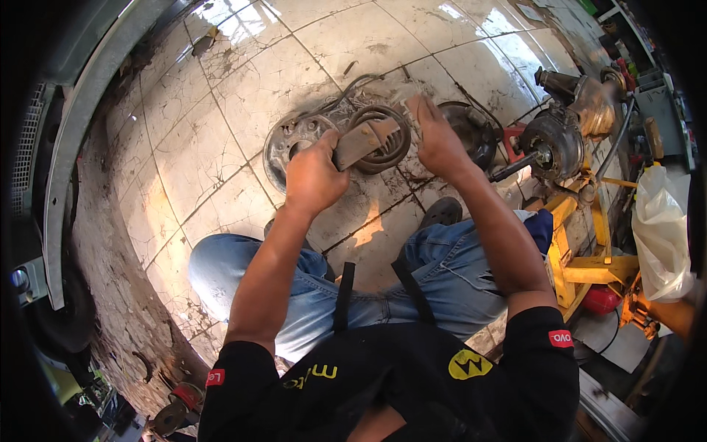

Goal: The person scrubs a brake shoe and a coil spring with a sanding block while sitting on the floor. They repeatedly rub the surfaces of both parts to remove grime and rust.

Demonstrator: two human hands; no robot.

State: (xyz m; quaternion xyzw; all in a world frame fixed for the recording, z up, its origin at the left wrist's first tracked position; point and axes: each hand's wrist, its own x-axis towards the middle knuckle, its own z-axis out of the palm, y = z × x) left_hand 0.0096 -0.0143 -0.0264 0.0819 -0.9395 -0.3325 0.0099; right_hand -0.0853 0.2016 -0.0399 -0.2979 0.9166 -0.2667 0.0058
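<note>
My left hand [317, 175] is closed round one end of a flat brown piece [361, 144] with a slotted far end, whose exact kind I cannot make out. The piece is held tilted above a dark ring-shaped part [400, 151] on the floor. Just right of it is my right hand [440, 146], its fingers pressed together along a thin pale edge that is blurred. Below and left of the left hand lies a round metal backing plate [276, 151]. A dark round drum-like part [477, 136] sits beyond the right wrist, partly hidden by it.
Cracked, dirty tiles [243, 88] make up the floor. At right, an axle assembly [556, 140] stands by a yellow metal stand [563, 258], with a white plastic bag [660, 228] beside it. A dark cable [353, 82] curves behind the round parts. A metal frame [65, 147] borders the left.
</note>
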